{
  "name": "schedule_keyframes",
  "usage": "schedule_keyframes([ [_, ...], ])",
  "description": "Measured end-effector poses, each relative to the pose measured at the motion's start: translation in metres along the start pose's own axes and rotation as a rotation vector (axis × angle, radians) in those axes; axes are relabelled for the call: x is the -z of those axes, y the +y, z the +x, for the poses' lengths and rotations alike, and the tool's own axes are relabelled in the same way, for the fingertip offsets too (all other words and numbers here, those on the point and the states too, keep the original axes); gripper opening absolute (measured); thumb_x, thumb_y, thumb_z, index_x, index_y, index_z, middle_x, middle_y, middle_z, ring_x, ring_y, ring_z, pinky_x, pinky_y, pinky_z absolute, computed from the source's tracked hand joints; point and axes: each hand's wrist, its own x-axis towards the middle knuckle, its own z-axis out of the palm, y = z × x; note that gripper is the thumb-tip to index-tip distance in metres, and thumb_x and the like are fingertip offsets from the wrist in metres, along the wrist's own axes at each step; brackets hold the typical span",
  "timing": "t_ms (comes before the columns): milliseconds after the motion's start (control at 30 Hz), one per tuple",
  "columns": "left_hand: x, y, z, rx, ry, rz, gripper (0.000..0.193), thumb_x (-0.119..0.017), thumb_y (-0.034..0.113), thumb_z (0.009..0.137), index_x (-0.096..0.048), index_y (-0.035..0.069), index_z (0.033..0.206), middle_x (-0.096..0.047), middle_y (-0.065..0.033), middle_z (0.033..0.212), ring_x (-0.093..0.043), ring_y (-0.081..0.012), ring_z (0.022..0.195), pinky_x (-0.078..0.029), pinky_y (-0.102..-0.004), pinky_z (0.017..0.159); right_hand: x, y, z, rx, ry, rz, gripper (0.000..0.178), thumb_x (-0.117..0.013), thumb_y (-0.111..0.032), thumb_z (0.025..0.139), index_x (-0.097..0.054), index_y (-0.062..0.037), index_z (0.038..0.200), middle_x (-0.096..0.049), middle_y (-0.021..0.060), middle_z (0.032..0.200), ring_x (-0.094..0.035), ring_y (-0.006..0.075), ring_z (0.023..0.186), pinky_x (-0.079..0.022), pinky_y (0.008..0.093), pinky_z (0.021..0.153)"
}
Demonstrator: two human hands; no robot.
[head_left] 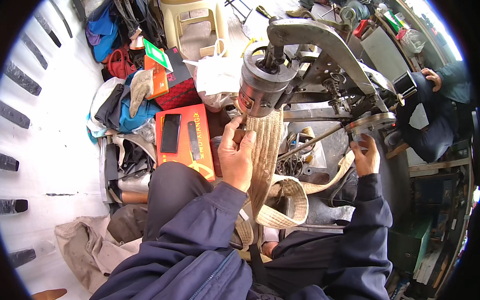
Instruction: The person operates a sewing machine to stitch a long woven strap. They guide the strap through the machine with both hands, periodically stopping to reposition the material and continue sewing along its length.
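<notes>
A metal hand-cranked sewing machine (320, 36) stands in front of me, its round steel head (264, 85) above a wide beige webbing strap (266, 154). From under the head the strap hangs toward my lap and loops to the right. My left hand (237, 155) is closed at the strap's left edge, thumb and fingers pinching it just below the head. To the right, my right hand (366, 156) has its fingers curled on the lower rim of the machine's round handwheel (371, 122). The stitching point is hidden by the head.
At left an orange box (184, 146) carries a black phone (171, 133) and a thin metal strip. Bags and cloths are piled behind it, near a cream stool (193, 19). A seated person's hand (433, 80) rests at far right. Tools lie beneath the machine.
</notes>
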Motion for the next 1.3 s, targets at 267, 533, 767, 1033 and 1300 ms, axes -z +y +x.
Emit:
schedule_keyframes([
  [267,-0.003,0.003,0.004,-0.040,-0.002,0.033,0.036,-0.062,0.003,0.096,-0.056,0.008,0.131,-0.052,0.0072,0.081,-0.043,-0.0025,0.073,-0.036,-0.0204,0.067,-0.044,0.020,0.024,-0.358,-0.236,0.247,0.028,-0.063,-0.025,0.093,-0.054,0.0003,0.101,-0.057,0.0082,0.065,-0.053,0.0174,0.041,-0.042,0.0322,0.038],
  [533,-0.007,0.004,0.004,-0.030,0.031,0.009,0.037,-0.063,-0.001,0.094,-0.056,0.006,0.130,-0.050,0.0084,0.082,-0.041,-0.0021,0.073,-0.035,-0.0199,0.067,0.016,-0.013,0.042,0.294,0.285,-0.080,0.043,-0.068,-0.022,0.092,-0.059,0.0099,0.119,-0.068,0.0273,0.106,-0.067,0.0350,0.095,-0.050,0.0359,0.087],
  [767,-0.007,0.010,0.006,-0.013,0.021,0.029,0.037,-0.062,-0.001,0.095,-0.056,0.003,0.131,-0.061,0.0055,0.095,-0.050,-0.0015,0.082,-0.040,-0.0188,0.073,0.035,0.101,0.102,-0.039,0.260,-0.277,0.022,-0.055,-0.026,0.097,-0.056,-0.0102,0.113,-0.065,0.0279,0.105,-0.059,0.0492,0.100,-0.049,0.0509,0.080],
  [1033,-0.006,0.009,0.007,-0.028,0.013,0.009,0.038,-0.063,-0.001,0.094,-0.057,0.003,0.131,-0.062,0.0054,0.096,-0.051,-0.0011,0.080,-0.040,-0.0185,0.072,-0.023,0.025,0.030,-0.227,-0.414,0.332,0.021,-0.061,-0.020,0.095,-0.062,-0.0006,0.103,-0.058,0.0050,0.067,-0.056,0.0155,0.046,-0.045,0.0303,0.045],
  [1300,-0.006,0.015,0.009,-0.021,-0.022,-0.009,0.037,-0.063,-0.002,0.093,-0.058,0.002,0.130,-0.068,0.0002,0.107,-0.058,-0.0038,0.091,-0.044,-0.0213,0.082,0.050,0.054,0.090,-0.039,0.272,-0.127,0.023,-0.060,-0.027,0.097,-0.059,-0.0069,0.108,-0.067,0.0223,0.096,-0.062,0.0414,0.086,-0.049,0.0436,0.077],
])
